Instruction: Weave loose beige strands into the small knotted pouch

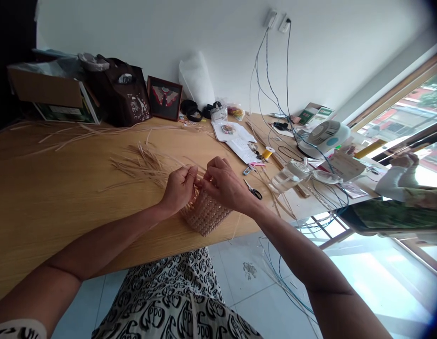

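Two-handed narrow pinch, left hand (179,187) and right hand (224,184), on strip ends (200,184) atop woven basket (205,215) at bench (63,188) front edge, 6 o'clock. Seems walls woven, rim open; spare strips (144,163) at 10 o'clock unused.

basket (206,217) on table (63,197) edge | scissors (254,189) right | straw (144,165) behind

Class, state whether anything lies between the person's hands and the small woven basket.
Nothing visible does. The left hand and right hand both hold the top edge of the woven basket; the scissors lie apart, to its right.
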`<state>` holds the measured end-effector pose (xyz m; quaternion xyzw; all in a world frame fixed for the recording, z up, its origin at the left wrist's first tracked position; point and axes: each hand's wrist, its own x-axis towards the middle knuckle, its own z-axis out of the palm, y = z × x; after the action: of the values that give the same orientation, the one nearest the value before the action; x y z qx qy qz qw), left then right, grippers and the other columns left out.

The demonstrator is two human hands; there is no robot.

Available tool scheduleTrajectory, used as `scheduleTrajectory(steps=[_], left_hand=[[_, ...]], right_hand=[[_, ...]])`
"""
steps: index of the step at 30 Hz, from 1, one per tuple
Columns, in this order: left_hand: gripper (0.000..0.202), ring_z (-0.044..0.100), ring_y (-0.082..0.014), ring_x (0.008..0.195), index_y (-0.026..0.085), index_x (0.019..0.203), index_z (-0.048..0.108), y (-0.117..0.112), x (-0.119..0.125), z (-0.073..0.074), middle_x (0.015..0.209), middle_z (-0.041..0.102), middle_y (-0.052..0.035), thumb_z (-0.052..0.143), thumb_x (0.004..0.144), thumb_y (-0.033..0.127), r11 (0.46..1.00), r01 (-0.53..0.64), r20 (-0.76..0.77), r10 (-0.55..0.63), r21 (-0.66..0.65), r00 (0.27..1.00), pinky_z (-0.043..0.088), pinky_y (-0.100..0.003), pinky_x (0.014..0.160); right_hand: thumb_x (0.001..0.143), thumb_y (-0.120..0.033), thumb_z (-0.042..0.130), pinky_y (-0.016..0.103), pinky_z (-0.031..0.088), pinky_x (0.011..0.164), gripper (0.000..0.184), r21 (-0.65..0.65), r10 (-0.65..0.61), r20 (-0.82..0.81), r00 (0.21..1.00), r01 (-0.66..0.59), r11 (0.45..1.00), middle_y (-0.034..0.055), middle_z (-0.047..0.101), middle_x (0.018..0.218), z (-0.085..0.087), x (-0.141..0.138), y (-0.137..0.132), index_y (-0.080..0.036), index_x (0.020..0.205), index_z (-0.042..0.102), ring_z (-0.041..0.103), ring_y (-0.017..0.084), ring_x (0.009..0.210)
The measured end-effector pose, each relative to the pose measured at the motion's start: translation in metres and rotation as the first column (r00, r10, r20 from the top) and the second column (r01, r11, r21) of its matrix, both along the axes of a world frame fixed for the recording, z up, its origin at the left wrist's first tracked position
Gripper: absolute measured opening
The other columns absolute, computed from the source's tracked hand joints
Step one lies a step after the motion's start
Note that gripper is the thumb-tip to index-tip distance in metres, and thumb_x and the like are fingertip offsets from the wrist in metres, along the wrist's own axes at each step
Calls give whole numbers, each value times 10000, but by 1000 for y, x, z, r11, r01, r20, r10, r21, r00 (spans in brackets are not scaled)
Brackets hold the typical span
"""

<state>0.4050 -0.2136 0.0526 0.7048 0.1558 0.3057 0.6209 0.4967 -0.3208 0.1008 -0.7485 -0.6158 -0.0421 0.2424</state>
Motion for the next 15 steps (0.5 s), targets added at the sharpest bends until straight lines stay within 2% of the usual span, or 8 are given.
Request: scheduleTrajectory(steps=[4,7,10,12,15], left_hand=[[409,368,-48,240,165,594,424,6,5,-3,466,556,20,431,838,493,981,29,-13,-32,-192,999,221,-187,277],[415,370,-41,242,155,616,440,10,3,0,487,575,8,443,827,513,974,136,-12,-141,-183,990,230,-179,282],[424,394,-37,254,148,645,458,11,1,3,567,621,-16,449,818,535,956,225,-13,-231,-188,973,251,-175,289],[420,421,-43,266,147,657,462,10,1,3,601,630,-19,448,819,535,949,238,-13,-246,-208,969,260,-174,292],[406,434,-56,269,150,635,456,9,1,3,537,600,-4,445,830,505,953,205,-21,-215,-221,976,264,-177,294]], right_hand=[[748,-81,562,308,387,774,134,43,57,-42,998,-55,998,57,495,827,-3,10,-8,-148,641,517,461,160,816],[803,-157,545,304,401,777,121,47,114,-113,987,-109,993,56,514,881,0,19,-16,-156,682,550,489,154,842],[818,-195,542,303,403,768,92,84,52,-72,996,-46,995,51,520,917,6,24,-22,-174,752,603,504,154,858],[821,-193,527,288,402,718,103,78,-5,-11,1000,6,997,47,518,874,9,23,-25,-174,766,612,505,146,803],[839,-188,478,262,386,628,156,44,-19,40,999,18,999,40,513,800,7,19,-26,-161,744,598,492,125,698]])
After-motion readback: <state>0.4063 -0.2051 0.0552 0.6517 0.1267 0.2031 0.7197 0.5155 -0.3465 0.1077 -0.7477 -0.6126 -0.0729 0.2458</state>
